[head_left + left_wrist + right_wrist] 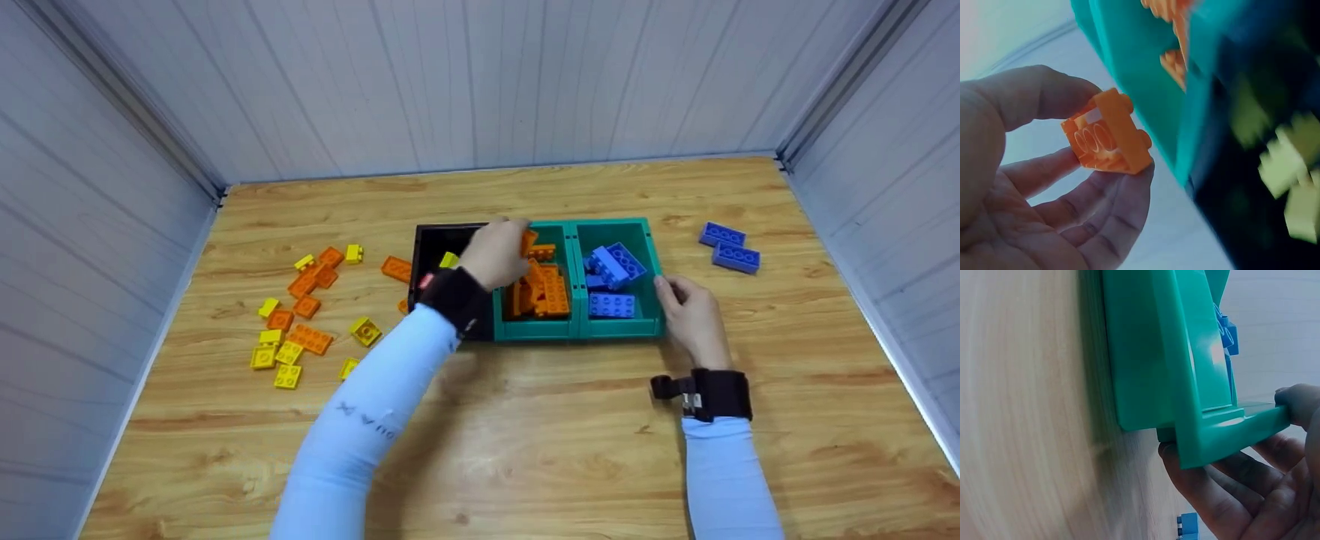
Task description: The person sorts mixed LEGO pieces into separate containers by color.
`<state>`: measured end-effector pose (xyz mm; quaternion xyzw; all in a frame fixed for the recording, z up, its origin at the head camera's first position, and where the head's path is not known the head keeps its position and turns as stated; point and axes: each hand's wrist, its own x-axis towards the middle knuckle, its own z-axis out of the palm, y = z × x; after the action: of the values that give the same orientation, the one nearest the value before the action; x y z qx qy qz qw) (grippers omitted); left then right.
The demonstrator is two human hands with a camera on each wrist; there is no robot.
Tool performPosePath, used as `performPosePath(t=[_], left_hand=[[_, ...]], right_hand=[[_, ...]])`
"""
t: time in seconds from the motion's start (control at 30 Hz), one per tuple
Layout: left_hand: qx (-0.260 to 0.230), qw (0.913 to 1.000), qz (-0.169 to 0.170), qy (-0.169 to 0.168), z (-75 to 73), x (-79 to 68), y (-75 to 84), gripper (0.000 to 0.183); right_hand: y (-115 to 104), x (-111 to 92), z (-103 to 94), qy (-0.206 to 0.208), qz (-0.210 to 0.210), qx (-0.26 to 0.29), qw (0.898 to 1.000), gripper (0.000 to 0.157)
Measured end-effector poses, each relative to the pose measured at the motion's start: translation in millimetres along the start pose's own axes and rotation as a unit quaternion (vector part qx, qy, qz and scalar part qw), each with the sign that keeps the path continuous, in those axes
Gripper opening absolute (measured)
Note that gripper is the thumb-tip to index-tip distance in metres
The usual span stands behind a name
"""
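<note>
Both my arms wear pale blue sleeves, smooth and close-fitting, each meeting a wide black wristband behind the hand. Behind my left hand the left wristband is plain dark material for the most part. Farther back from that hand, across the left sleeve, runs a short row of dark characters – too small to read surely. Behind my right hand the right wristband carries a round-ended black stalk jutting out on the thumb side – with a silvery fitting beside it, just ahead of the right sleeve.
</note>
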<state>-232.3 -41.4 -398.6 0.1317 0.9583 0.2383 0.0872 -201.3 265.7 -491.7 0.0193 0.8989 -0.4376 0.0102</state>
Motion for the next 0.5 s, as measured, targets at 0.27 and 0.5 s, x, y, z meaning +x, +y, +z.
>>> performPosePath(t=[0.27, 0.5], left_hand=[[-0.001, 0.9995, -0.012, -0.029, 24.8, 25.0, 6.3, 0.059], [-0.021, 0.9998, -0.002, 0.003, 14.9, 11.5, -5.6, 0.054]], right_hand=[[1.0, 0.0, 2.7, 0.003, -0.003, 0.008, 1.000, 0.059], [2.1, 0.6, 2.5, 0.012, -0.005, 0.003, 1.000, 0.058]])
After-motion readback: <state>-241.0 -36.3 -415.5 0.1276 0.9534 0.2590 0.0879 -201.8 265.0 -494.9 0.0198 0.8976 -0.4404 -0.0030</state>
